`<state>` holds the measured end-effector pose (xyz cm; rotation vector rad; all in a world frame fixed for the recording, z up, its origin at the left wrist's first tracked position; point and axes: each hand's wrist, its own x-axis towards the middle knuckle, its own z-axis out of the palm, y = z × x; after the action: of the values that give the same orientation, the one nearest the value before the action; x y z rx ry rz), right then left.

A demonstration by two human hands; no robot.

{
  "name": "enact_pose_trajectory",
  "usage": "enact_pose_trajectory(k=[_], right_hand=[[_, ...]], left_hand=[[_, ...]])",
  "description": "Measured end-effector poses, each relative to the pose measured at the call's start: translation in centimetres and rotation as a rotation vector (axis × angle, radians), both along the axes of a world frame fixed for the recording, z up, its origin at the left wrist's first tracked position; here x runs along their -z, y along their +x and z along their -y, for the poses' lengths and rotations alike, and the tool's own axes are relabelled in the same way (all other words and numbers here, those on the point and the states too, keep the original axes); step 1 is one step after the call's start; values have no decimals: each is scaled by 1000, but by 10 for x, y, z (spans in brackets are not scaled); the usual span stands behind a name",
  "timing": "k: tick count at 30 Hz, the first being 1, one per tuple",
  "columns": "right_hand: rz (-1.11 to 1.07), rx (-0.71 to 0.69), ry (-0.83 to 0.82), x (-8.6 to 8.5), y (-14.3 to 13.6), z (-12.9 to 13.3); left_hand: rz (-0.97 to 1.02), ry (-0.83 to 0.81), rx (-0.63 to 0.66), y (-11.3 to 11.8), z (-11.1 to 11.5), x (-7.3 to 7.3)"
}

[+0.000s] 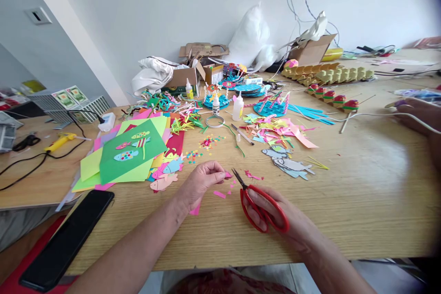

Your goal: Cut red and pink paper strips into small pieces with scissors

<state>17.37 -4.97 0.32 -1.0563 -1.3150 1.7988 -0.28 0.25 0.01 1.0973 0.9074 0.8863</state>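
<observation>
Between the thumb and fingers of my left hand (pixel 206 181) is pinched a small piece of pink paper (pixel 228 175). My right hand (pixel 272 206) has its fingers through the red handles of a pair of scissors (pixel 245 187). The blades look slightly apart, and their tips lie just right of the pink piece without touching it. Pink paper strips (pixel 219 194) and small snippets lie on the table below and between the hands. Another pink strip (pixel 195 209) shows under my left wrist. More pink scraps (pixel 253 175) lie just beyond the scissors.
Paper fish (pixel 164 181) and stacked coloured sheets (pixel 113 156) lie to the left, near a black phone (pixel 69 239). Grey fish cut-outs (pixel 292 165) lie right of centre. Glue bottles (pixel 237 106) stand farther back. Another person's hand (pixel 413 109) rests at the right edge, near a white cable (pixel 379 115).
</observation>
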Motion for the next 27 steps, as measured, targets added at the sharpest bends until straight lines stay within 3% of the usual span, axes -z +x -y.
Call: enact_pose_trajectory(k=[7, 17, 27], right_hand=[[144, 332, 194, -4, -15, -13], [41, 374, 232, -1, -26, -23], [267, 324, 328, -6, -22, -19]], left_hand=[[-31, 34, 36, 6, 8, -5], [-87, 36, 91, 7, 9, -3], [-125, 38, 38, 10, 10, -5]])
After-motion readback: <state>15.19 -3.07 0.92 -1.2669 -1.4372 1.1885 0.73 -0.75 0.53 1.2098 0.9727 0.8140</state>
